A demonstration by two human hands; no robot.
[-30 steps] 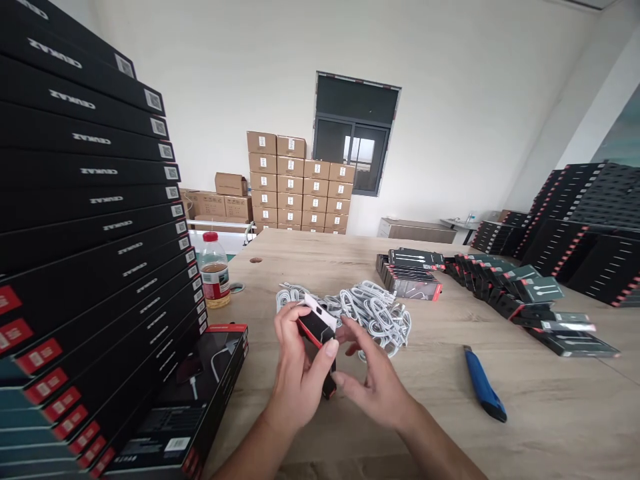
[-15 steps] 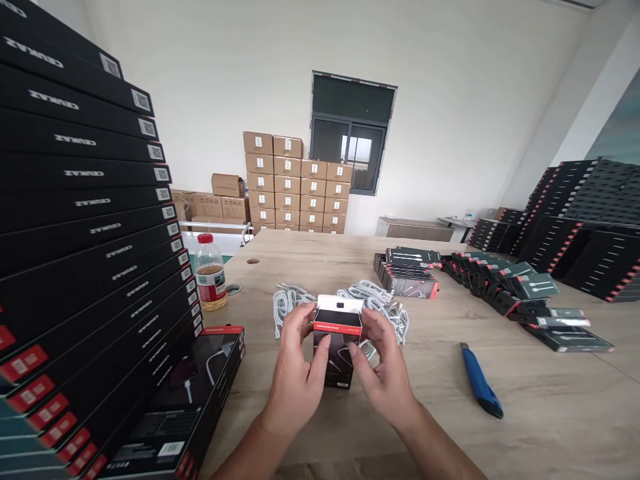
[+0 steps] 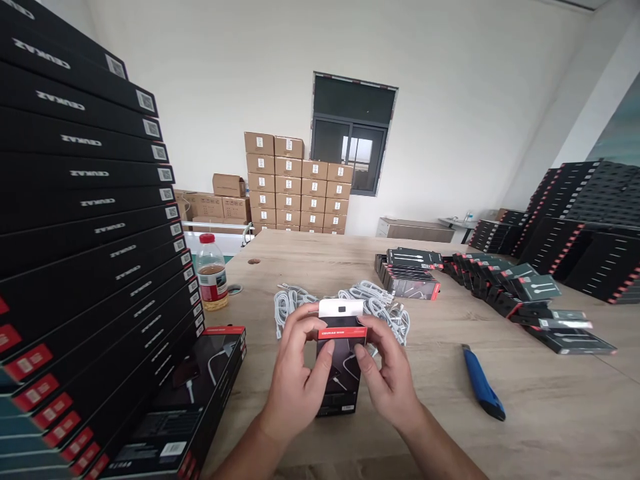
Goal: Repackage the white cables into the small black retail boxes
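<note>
Hands, the left hand (image 3: 295, 380) and the right hand (image 3: 393, 377), grip a small black box (image 3: 343, 377) between them, thumbs against its front panel and fingers curled around its top corners. The box is held roughly upright in front of the person, over the near part of the counter (image 3: 415, 427); whether its base touches the wood cannot be told. A red band crosses the front's upper edge, and a white flap (image 3: 343, 307) stands up at the back of the top.

Just beyond the hands lies a heap of coiled white cables (image 3: 373, 292). Right of the hands, well apart, is a blue-handled cutter (image 3: 483, 387). Farther back stands a row of boxes (image 3: 415, 288) with one laid flat on top, and beside it a line of boxes toppled against one another (image 3: 535, 285). At the left rises a tall stack of black boxes (image 3: 95, 200), with a bottle (image 3: 213, 283) near it. Brown cartons (image 3: 287, 182) are piled beyond the counter, below and beside a window (image 3: 353, 130).
</note>
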